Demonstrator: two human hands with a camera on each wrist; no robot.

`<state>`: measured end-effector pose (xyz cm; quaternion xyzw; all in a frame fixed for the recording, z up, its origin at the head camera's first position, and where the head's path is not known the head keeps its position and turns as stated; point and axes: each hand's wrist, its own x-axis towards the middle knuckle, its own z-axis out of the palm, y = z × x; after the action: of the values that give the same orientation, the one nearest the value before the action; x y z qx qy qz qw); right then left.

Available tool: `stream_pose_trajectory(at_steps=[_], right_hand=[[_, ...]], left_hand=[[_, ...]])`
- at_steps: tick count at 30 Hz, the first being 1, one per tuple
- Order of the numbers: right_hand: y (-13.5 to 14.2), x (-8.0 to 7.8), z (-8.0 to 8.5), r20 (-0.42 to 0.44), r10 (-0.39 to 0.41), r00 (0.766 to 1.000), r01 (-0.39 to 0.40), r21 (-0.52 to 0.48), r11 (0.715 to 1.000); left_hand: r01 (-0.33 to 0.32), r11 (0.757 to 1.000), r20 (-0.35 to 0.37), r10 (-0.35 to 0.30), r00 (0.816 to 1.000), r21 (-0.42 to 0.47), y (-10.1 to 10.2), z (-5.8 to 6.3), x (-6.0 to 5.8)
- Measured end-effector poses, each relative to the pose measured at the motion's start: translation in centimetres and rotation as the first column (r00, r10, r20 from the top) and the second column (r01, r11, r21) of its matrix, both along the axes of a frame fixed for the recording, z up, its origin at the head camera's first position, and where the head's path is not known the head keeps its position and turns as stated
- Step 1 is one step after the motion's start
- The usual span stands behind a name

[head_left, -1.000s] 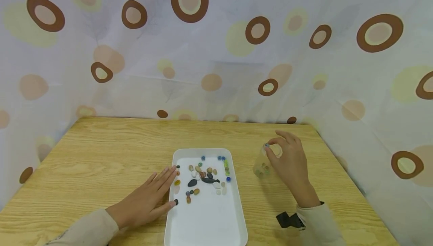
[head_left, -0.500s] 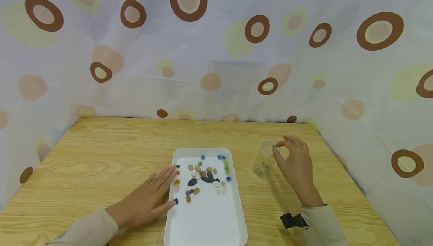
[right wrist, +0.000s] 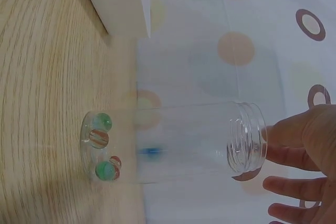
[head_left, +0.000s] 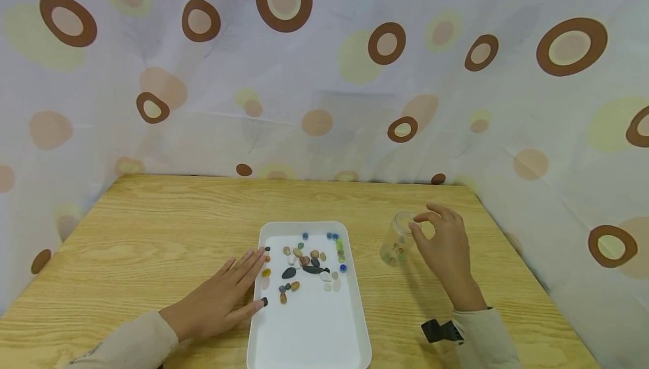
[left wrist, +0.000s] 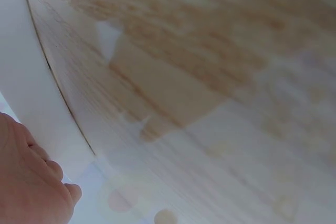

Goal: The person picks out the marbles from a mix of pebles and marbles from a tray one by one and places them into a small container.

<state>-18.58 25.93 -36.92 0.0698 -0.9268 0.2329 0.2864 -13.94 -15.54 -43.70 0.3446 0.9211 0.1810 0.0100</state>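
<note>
My left hand (head_left: 215,304) lies with straight fingers across the left rim of a white tray (head_left: 310,332), fingertips beside small stones. At the right, a clear jar (right wrist: 184,116) stands uncapped on the table. My right hand (head_left: 445,253) is at the jar's mouth, thumb and forefinger by the rim, with nothing visible between them. Inside the jar a blurred blue marble (right wrist: 151,151) is in mid-air, apart from the fingers. Several marbles lie at the bottom, among them a green marble (right wrist: 104,170) and a brown-striped one (right wrist: 98,138).
Dark, brown and white pebbles (head_left: 312,270) lie mid-tray. Along its right side runs a line of green marbles (head_left: 340,249), with a blue marble (head_left: 343,268) below. The wooden table (head_left: 177,217) meets a patterned cloth (head_left: 324,76) at the back and sides.
My right hand moved slightly right and down from over the jar's mouth to its rim. The blue marble it pinched has been let go and is now inside the jar. My left hand stayed put.
</note>
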Motion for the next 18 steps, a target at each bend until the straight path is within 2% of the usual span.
stream_pose_trajectory(at_steps=[18], right_hand=[[0.1,-0.1,-0.14,0.004,0.009,1.0,-0.009,-0.004,1.0]], left_hand=[[-0.006,1.0,0.008,0.006,1.0,-0.01,0.08,0.11,-0.01]])
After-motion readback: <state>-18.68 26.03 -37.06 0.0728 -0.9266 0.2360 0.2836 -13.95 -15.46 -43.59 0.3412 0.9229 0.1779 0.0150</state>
